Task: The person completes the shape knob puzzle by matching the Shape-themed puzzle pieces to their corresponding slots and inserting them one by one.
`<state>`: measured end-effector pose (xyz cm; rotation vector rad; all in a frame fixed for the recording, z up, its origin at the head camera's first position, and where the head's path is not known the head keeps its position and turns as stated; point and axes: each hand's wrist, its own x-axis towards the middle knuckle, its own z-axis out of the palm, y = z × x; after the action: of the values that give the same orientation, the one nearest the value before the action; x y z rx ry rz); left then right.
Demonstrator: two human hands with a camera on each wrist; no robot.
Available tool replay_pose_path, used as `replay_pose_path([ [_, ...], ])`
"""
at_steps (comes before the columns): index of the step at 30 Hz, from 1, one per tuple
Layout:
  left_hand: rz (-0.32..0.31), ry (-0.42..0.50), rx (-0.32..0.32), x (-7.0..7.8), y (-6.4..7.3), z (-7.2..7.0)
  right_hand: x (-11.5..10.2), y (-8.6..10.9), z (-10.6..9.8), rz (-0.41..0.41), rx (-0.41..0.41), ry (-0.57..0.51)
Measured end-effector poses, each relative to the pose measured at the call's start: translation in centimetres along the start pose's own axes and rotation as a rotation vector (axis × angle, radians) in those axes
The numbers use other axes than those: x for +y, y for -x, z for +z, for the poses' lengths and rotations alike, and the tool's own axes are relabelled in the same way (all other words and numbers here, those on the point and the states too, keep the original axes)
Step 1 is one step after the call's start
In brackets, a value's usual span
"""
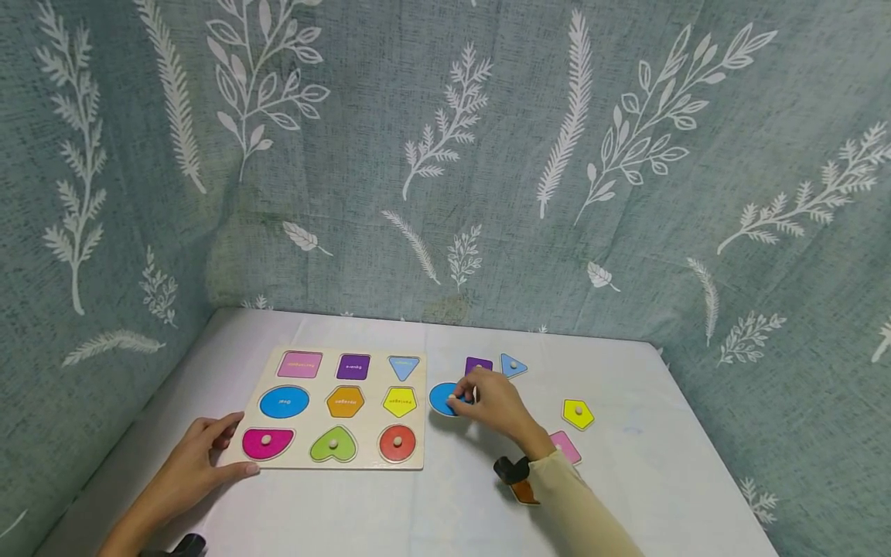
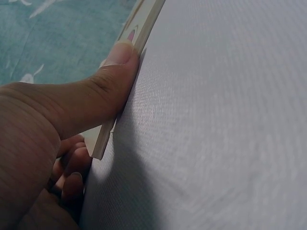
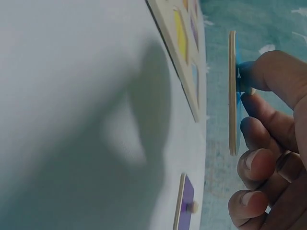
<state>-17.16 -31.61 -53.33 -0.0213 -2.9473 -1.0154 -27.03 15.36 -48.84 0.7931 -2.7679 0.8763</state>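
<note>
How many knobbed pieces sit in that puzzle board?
3, in the near row of the board: magenta semicircle at left, green heart at centre, red circle at right. None seems hidden.

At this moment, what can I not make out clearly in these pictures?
Head view: orange-brown wooden piece, outline mostly hidden by black wrist device and cream sleeve.
Right wrist view: blue oval wooden piece, outline unreadable because seen edge-on.
Left wrist view: pale wooden board, cut off by top edge.

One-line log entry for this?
left hand: holds puzzle board | right hand: pinches blue oval piece, raised | seated: magenta semicircle, green heart, red circle
</note>
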Motion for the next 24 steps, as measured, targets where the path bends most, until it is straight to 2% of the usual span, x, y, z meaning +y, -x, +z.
replay_pose_path([
  [13, -0.012, 0.002, 0.001, 0.5, -0.2, 0.0, -2.9, -2.0, 2.0, -0.041, -0.018, -0.006],
  [19, -0.027, 0.001, -0.007, 0.4, -0.2, -0.1, -4.3, -2.9, 3.2, -0.047, -0.065, 0.015],
  [24, -0.016, -0.001, -0.010, 0.3, -0.1, -0.1, -5.3, -3.6, 3.9, -0.068, -0.079, 0.009],
])
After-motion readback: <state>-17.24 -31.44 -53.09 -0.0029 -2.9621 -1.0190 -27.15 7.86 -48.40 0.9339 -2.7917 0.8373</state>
